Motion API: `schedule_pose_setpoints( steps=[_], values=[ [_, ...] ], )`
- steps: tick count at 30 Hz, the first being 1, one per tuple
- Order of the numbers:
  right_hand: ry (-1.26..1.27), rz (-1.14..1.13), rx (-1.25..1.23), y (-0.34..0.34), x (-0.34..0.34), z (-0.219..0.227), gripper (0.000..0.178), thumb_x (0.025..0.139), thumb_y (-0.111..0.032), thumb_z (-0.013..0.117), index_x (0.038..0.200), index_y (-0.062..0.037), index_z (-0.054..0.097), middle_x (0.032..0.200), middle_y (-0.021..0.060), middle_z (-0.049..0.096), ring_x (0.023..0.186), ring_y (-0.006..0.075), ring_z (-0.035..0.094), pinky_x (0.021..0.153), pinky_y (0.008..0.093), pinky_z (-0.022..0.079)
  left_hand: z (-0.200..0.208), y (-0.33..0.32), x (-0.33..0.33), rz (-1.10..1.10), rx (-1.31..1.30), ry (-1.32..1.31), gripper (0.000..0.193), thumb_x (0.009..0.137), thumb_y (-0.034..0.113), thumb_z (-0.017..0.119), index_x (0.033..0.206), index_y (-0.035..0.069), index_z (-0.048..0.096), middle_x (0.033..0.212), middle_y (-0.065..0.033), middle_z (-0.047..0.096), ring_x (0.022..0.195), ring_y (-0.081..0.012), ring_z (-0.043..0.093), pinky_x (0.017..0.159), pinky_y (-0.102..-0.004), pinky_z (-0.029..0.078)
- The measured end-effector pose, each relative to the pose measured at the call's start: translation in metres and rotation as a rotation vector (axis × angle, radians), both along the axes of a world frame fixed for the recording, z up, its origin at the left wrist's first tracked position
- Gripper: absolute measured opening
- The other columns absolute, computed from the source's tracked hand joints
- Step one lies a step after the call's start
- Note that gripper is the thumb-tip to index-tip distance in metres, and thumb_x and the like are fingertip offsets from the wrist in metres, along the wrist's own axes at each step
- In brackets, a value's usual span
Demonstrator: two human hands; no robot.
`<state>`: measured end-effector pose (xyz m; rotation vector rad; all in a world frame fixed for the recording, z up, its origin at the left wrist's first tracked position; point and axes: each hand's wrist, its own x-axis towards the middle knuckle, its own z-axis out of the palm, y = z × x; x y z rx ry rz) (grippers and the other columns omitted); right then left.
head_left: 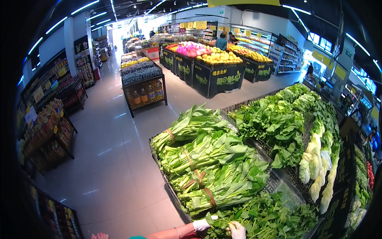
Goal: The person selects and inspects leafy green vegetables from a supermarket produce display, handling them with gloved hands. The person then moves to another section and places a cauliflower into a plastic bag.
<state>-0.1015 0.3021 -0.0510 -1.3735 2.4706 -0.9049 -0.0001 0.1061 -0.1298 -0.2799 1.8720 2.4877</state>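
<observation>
At the lower edge, my left hand (201, 225), in a white glove with a bracelet on its wrist, closes around a sprig of leafy greens (216, 228). Leaves hide part of its fingers. Just to the right, my right hand (237, 230), also white-gloved, pinches the stems of the same greens. Both hands are at the near edge of a heap of loose small-leaved greens (270, 217). Beyond them lie several bundles of long-stemmed leafy vegetables (223, 167), tied with brown bands.
Right of the bundles are leafy greens (266, 119) and pale long cabbages (314, 159). Ahead stand a bottle rack (143, 79) and fruit bins (219, 71). Packaged-goods shelves (49, 131) line the left. Bare fingertips (100, 236) show at the lower left edge; whose is unclear. People (221, 42) stand far off.
</observation>
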Motion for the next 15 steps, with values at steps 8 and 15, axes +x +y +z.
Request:
schedule_pose_setpoints(
  steps=[8,15],
  values=[
    [-0.471,-0.123,0.144,0.016,0.019,-0.018,0.035,0.098,-0.011,0.049,0.131,0.0010,0.055,0.130,0.0179,0.059,0.121,0.0298,0.054,0.106,0.0396,0.040,-0.008,0.011,-0.007,0.047,-0.057,0.055,0.018,0.091,0.012,0.059,0.107,0.003,0.060,0.098,0.0015,0.060,0.092,-0.0098,0.051,0.082,-0.0272,0.045],
    [-0.712,-0.326,-0.187,0.019,0.042,-0.022,0.036,0.101,-0.014,0.044,0.132,0.0023,0.055,0.133,0.0183,0.056,0.123,0.0261,0.051,0.102,0.0359,0.045,-0.005,0.015,-0.007,0.047,-0.039,0.026,0.019,0.091,0.010,0.058,0.109,0.003,0.061,0.103,0.0006,0.061,0.096,-0.0100,0.052,0.087,-0.0265,0.045]
  ],
)
